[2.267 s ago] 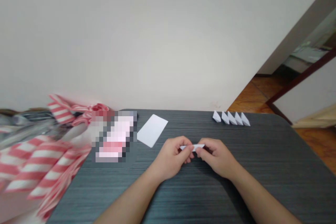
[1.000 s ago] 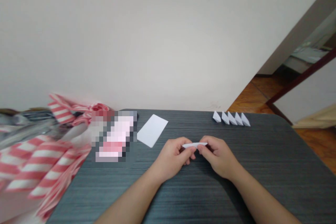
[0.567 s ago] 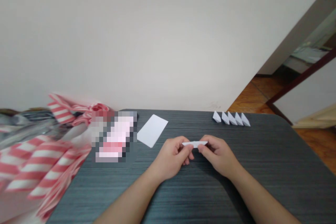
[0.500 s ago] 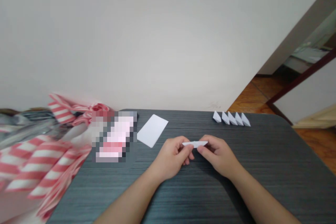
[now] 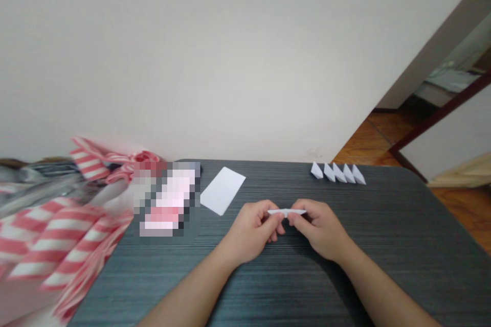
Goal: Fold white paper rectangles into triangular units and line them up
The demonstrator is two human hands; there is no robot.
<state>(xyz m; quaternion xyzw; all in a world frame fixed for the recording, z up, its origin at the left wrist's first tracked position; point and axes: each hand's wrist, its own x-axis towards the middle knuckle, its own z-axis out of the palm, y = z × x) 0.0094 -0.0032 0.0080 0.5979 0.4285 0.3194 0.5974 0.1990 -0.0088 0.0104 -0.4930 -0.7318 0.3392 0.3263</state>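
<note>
Two bare hands meet near the middle of a dark grey worktop [image 5: 383,235]. The left hand [image 5: 251,232] and right hand [image 5: 318,230] are clamped on a narrow folded paper strip [image 5: 287,212], pinching it between them above the surface. At 1 o'clock, five folded paper triangles [image 5: 337,173] stand in a row near the far edge. At 11 o'clock lies a white paper rectangle [image 5: 222,190], beside a pixelated pink object [image 5: 166,199] too blurred to identify. Red-and-white striped cloth [image 5: 57,235] heaps at 9 o'clock.
</note>
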